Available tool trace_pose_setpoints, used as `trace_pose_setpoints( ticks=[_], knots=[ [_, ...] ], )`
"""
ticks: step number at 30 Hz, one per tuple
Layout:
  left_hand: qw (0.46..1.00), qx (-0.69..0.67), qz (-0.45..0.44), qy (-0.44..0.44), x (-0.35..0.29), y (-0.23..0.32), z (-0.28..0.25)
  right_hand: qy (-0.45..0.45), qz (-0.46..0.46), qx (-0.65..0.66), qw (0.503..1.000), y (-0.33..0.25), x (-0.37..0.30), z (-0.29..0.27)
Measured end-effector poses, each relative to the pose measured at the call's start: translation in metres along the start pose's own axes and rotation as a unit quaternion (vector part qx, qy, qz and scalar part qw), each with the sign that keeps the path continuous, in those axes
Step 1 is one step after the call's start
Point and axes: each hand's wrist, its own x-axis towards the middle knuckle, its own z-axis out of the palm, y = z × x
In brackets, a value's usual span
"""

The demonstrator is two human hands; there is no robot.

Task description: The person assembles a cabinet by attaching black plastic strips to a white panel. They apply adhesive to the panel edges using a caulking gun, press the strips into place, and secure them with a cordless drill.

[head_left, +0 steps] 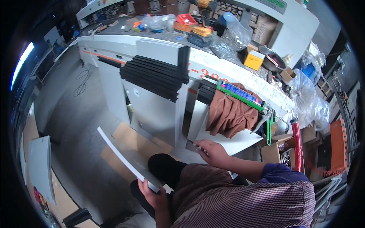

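My left hand (153,193) is closed around the lower end of a long white panel (128,165). The panel stands tilted on its narrow edge, slanting away to the far left beside my legs. In my right hand (214,152), fingers are bent around a small flat grey scraper (192,146), its blade pointing left toward the standing panels; its handle is mostly hidden by the fingers. Ahead, a stack of black strips (152,74) rests on upright white panels (154,108). A brown cloth (232,114) drapes over another panel, with a green caulking gun (239,95) lying on it.
Flat cardboard (127,136) lies on the floor under the panel. Behind runs a long white machine bench with a yellow drill (207,5), plastic bags, a yellow box (254,60) and a metal bowl (272,57). A red roll (297,146) stands at right; a pale panel (41,163) leans at left.
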Motion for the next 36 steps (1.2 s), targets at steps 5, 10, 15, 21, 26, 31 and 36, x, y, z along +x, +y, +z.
trace_pose_setpoints(
  ticks=[5, 10, 15, 21, 26, 31, 36],
  knots=[
    [0.994, 0.044, -0.084, -0.050, 0.002, 0.010, -0.007, 0.175, -0.027, -0.168, 0.970, 0.054, -0.007, -0.045],
    [0.993, 0.028, -0.086, -0.075, 0.004, 0.012, -0.013, 0.299, 0.001, -0.437, 0.849, 0.134, 0.012, -0.143],
    [0.988, 0.045, -0.106, -0.100, 0.009, 0.022, -0.021, 0.103, 0.151, -0.429, 0.885, 0.169, 0.026, -0.189],
    [0.960, -0.013, -0.190, -0.206, 0.017, 0.035, -0.042, 0.056, 0.181, -0.401, 0.896, 0.166, 0.034, -0.205],
    [0.970, -0.055, -0.198, -0.131, 0.023, 0.038, -0.065, 0.139, 0.208, -0.459, 0.852, 0.122, 0.013, -0.229],
    [0.999, -0.012, 0.013, 0.034, 0.037, 0.061, -0.073, 0.189, 0.059, -0.453, 0.869, 0.005, -0.012, -0.245],
    [0.893, -0.372, 0.041, -0.249, 0.067, 0.111, -0.031, 0.125, -0.091, -0.316, 0.936, -0.100, -0.005, -0.185]
  ],
)
